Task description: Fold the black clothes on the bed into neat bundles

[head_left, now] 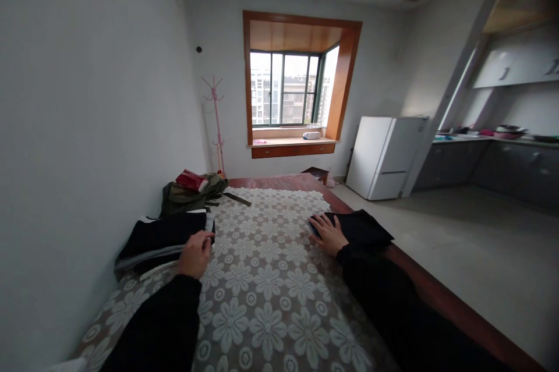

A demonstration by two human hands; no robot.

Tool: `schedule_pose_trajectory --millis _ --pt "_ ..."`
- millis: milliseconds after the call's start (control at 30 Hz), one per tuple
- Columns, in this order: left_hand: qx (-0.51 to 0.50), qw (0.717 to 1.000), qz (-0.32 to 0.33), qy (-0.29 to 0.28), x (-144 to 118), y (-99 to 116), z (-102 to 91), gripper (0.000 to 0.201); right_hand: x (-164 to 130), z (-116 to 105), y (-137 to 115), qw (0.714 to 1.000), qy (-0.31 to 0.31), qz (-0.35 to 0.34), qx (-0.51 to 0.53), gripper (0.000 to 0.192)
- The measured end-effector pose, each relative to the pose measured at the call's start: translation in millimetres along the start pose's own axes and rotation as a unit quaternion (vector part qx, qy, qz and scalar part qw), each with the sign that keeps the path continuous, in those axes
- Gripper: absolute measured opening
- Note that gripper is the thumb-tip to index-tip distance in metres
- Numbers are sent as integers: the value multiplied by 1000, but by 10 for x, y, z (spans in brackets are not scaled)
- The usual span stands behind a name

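Observation:
A stack of folded clothes [163, 239], black with grey and white layers, lies at the left of the table. My left hand [195, 254] is at the stack's right edge, its fingers curled against the cloth; what they pinch, if anything, is hidden. On the right, a folded black garment [365, 229] lies by the table's edge. My right hand [328, 234] rests on its left end, fingers spread and flat. Beneath both hands spreads a lace tablecloth [267, 279] with a white flower pattern.
Behind the stack sits an olive-green bag [174, 194] with a red packet [191, 180] on top. Dark red table wood [441, 284] shows along the right edge. Beyond stand a pink coat rack [215, 110], a white fridge [388, 153] and a low dark stool [316, 173]. A wall rises close on the left.

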State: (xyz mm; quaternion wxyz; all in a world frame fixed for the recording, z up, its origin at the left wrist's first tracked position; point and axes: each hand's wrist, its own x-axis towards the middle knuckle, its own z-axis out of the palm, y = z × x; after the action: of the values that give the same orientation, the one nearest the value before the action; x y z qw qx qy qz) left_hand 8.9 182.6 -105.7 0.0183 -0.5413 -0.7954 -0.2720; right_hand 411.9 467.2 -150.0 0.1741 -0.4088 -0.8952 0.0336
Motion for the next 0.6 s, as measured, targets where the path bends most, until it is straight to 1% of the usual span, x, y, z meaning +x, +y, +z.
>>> schedule_pose_trajectory --millis 33,100,167,233,300,367,433,500,600 --pt "23 999 -19 10 61 -175 -99 48 -64 41 -203 999 5 -23 37 54" --pt "62 997 -45 6 137 -457 -234 48 -221 161 -606 990 9 -61 125 50" --pt "88 995 -53 -13 179 -627 -297 46 -381 300 -932 977 13 -85 196 45" --pt "103 993 -56 -29 214 -699 -319 42 -499 411 -1128 965 7 -102 242 41" --pt "112 991 -67 -33 253 -704 -333 38 -552 472 -1192 954 0 -112 278 38" --pt "116 989 -86 -28 296 -671 -360 36 -548 487 -1171 940 4 -115 320 35" --pt "113 987 -112 -19 340 -619 -415 35 -518 477 -1124 923 23 -112 368 35" --pt "106 984 -145 -6 382 -554 -505 35 -494 460 -1094 908 38 -112 402 34" --pt "92 980 -175 32 433 -418 -691 43 -495 437 -1104 902 51 -111 413 32"
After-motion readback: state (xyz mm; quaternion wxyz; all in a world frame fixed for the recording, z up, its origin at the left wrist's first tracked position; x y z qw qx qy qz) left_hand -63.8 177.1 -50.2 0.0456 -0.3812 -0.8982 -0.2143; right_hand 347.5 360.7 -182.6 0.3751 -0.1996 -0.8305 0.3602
